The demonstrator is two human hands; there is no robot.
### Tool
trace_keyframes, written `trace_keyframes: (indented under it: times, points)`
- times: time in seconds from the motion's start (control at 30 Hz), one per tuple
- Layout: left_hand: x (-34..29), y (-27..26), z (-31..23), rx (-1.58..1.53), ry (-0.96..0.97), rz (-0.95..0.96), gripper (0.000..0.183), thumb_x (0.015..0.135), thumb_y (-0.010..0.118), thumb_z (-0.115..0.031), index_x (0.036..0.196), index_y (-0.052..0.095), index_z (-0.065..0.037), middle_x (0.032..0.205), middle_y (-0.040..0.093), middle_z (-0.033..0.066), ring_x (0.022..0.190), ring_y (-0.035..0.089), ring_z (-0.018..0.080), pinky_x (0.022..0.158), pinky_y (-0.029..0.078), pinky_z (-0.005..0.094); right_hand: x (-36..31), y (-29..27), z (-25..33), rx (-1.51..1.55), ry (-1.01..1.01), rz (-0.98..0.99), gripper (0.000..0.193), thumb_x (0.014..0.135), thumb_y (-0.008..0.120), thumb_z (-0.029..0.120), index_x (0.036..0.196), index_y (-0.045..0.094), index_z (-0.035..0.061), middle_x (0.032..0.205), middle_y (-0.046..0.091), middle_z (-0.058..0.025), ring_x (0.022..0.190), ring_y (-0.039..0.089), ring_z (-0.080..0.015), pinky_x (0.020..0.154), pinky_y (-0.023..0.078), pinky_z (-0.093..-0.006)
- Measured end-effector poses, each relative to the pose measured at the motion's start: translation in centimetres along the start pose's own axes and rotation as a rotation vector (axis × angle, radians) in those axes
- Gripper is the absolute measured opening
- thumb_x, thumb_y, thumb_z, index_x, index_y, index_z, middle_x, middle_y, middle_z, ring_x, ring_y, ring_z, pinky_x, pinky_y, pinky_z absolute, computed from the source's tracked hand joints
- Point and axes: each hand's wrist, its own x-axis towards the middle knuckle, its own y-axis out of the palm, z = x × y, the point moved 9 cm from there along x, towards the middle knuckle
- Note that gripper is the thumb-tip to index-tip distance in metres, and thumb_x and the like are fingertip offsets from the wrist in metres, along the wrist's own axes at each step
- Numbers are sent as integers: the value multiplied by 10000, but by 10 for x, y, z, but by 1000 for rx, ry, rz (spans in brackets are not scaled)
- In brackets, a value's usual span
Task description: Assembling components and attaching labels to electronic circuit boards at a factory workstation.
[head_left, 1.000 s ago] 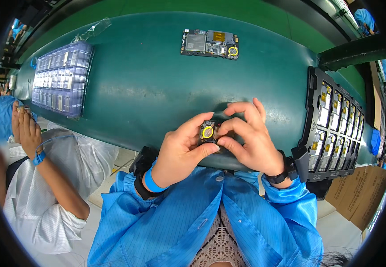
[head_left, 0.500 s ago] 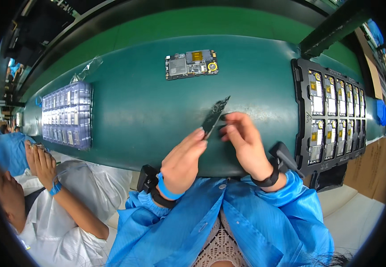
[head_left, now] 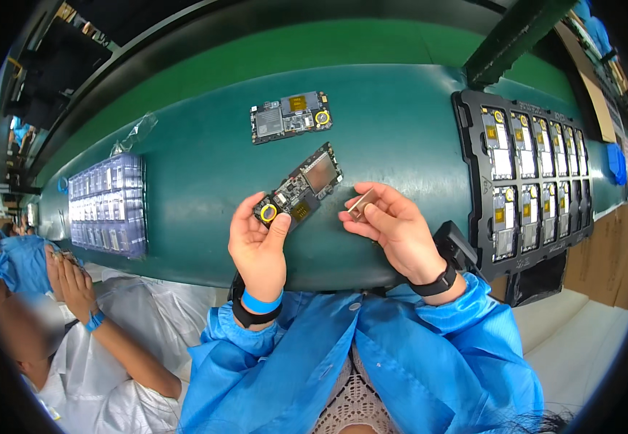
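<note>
My left hand (head_left: 257, 249) grips a circuit board (head_left: 312, 179) by its near left end, thumb beside a yellow-ringed round part. The board slants up to the right above the green mat, its component side facing up, with a rectangular silvery-brown area at the far end. Between the thumb and fingers of my right hand (head_left: 404, 235) is a small, flat, metallic shield cover (head_left: 362, 204), tilted and apart from the board. Farther off, a second circuit board (head_left: 291, 117) lies on the mat, with an amber patch and a yellow ring.
At the right, a black tray (head_left: 472, 170) carries rows of similar boards. Stacked clear plastic trays (head_left: 108, 206) with small metallic parts stand at the left. A dark post (head_left: 520, 40) rises at the back right. A co-worker's hands (head_left: 71, 282) are at the far left.
The board in my left hand has turned from edge-on to face up and moved slightly left. The metallic cover now shows in my right hand. The whole view has shifted a little.
</note>
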Motion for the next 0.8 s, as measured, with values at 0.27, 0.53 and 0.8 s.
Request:
trace_keyframes:
  times: [0.27, 0.53, 0.8]
  points:
    - [-1, -7, 23, -117, -261, 81, 432, 825, 538, 62, 1212, 373, -34, 992, 592, 89, 889, 566, 128, 758, 471, 244, 0, 14, 32, -740, -356, 43, 179, 884, 523, 83, 1024, 594, -3, 941, 566, -50, 753, 533, -82, 597, 436, -180]
    - [-16, 7, 20, -263, -470, 216, 445, 839, 534, 34, 1250, 367, 1, 1033, 591, 94, 909, 572, 123, 765, 475, 243, 7, 27, 22, -413, -122, -43, 154, 853, 568, 46, 994, 580, -16, 813, 599, -43, 706, 587, -100, 626, 485, -206]
    - [-25, 15, 15, -204, -476, 311, 443, 831, 547, 32, 1240, 378, 1, 1035, 585, 95, 909, 569, 117, 784, 474, 243, 0, 31, 24, -559, -179, -43, 153, 806, 626, 18, 955, 596, -1, 771, 602, -3, 655, 534, -40, 619, 434, -172]
